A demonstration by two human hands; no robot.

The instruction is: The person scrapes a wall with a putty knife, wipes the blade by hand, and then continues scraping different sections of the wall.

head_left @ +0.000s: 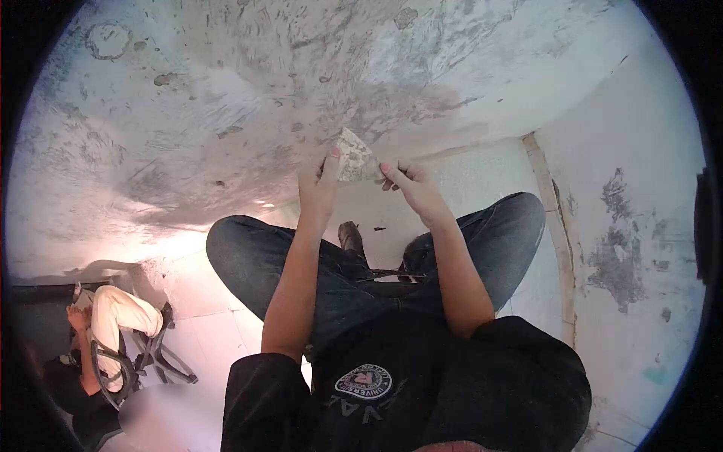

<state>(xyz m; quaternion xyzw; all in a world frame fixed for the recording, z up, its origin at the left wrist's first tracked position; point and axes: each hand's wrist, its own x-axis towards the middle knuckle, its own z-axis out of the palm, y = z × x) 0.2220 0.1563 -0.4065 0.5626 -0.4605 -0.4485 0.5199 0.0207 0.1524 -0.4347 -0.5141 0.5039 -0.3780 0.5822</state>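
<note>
Both hands hold a small, roughly triangular pale piece with dark mottling (354,158), raised in front of my knees. My left hand (318,184) pinches its left edge, thumb on the near face. At its lower right corner, the thumb and bent fingers of my right hand (413,184) are closed on it. One point of the piece faces up, toward the stained wall; its material is one I cannot tell.
A scuffed, stained wall (248,83) rises ahead, with another wall (625,226) to the right. My bent legs in jeans (489,233) flank a tiled floor. At lower left, a person in pale trousers (124,313) sits on a dark chair (154,354).
</note>
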